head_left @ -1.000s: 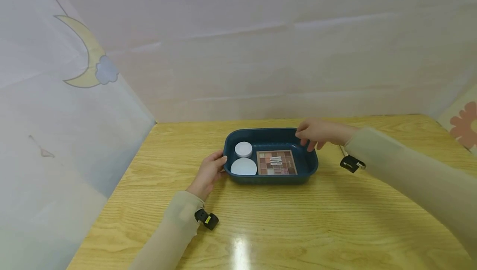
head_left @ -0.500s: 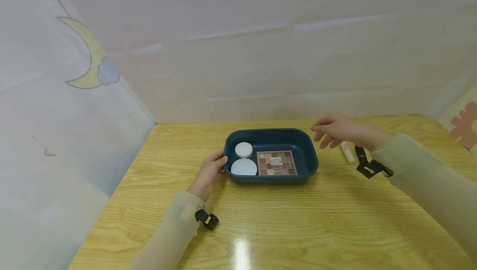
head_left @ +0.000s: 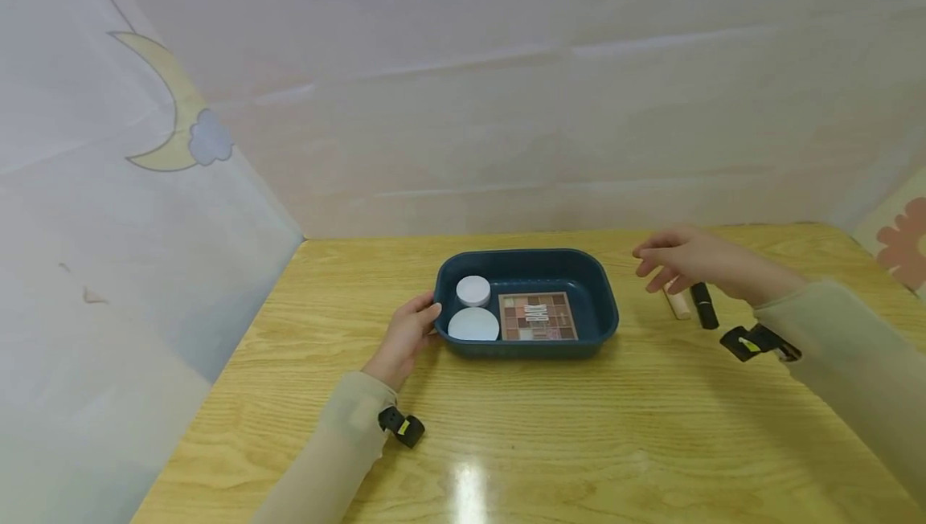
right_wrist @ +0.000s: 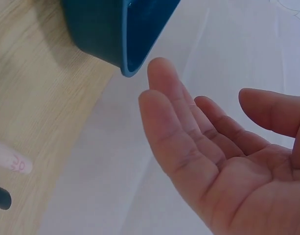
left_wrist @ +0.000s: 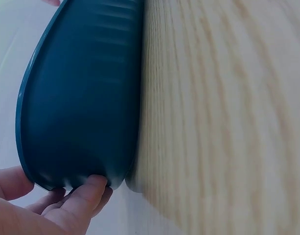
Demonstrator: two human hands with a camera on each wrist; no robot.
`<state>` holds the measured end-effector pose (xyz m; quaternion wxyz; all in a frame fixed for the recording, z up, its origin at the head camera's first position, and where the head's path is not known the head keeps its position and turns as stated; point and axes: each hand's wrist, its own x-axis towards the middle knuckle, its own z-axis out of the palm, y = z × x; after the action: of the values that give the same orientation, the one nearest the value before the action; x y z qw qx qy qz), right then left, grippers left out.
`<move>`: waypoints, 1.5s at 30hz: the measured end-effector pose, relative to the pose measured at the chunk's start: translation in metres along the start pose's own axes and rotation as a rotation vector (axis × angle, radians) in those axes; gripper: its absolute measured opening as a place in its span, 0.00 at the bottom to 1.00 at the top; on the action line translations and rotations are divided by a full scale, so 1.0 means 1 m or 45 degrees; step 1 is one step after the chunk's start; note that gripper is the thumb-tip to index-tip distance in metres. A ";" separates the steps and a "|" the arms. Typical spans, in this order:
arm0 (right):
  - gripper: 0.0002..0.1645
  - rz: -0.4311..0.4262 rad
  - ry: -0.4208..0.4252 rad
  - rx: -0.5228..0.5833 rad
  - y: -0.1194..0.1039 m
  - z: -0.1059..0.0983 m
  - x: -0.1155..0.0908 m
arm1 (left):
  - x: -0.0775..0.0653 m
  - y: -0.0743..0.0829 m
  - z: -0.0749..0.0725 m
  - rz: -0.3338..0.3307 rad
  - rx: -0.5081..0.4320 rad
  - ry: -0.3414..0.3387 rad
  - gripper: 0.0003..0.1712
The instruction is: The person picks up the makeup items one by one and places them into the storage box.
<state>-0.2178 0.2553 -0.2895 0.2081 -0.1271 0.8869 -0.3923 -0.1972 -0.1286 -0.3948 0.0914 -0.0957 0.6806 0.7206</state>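
My left hand [head_left: 402, 337] grips the left end of a dark teal tray [head_left: 534, 350], thumb at the rim and fingers against the outer wall, as the left wrist view shows up close. Inside the tray lie an eyeshadow palette [head_left: 538, 317], a small white round container [head_left: 473, 290] and a larger white round one [head_left: 473, 324]. To the right of the tray, my right hand [head_left: 690, 260] hovers with relaxed fingers and a bare palm. Below it on the table are a pale pink tube [head_left: 678, 306] with lettering and a slim black tube [head_left: 704, 307], both partly hidden by the hand.
The wooden table [head_left: 550, 444] ends at a pale cloth backdrop [head_left: 506, 122] behind the tray. Another cloth wall with a moon print [head_left: 170, 102] borders the left side. Black cameras sit on both wrists, the right one [head_left: 752, 341] hanging near the black tube.
My right hand has drawn back from inside the tray's right end, out to the right, uncovering the pink and black tubes. The left hand and tray have stayed in place.
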 end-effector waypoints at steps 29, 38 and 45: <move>0.31 0.048 0.057 -0.006 0.030 -0.001 -0.015 | -0.003 0.002 -0.001 0.005 0.013 -0.009 0.25; 0.32 0.029 0.127 -0.004 0.041 0.000 -0.016 | -0.003 0.001 -0.001 0.023 0.015 -0.017 0.25; 0.32 0.068 0.179 0.035 0.052 0.002 -0.016 | -0.002 0.002 0.000 0.013 0.012 -0.004 0.24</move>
<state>-0.2056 0.2948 -0.3257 0.1576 -0.0726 0.8970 -0.4066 -0.1955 -0.1289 -0.3926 0.0894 -0.0906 0.6842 0.7181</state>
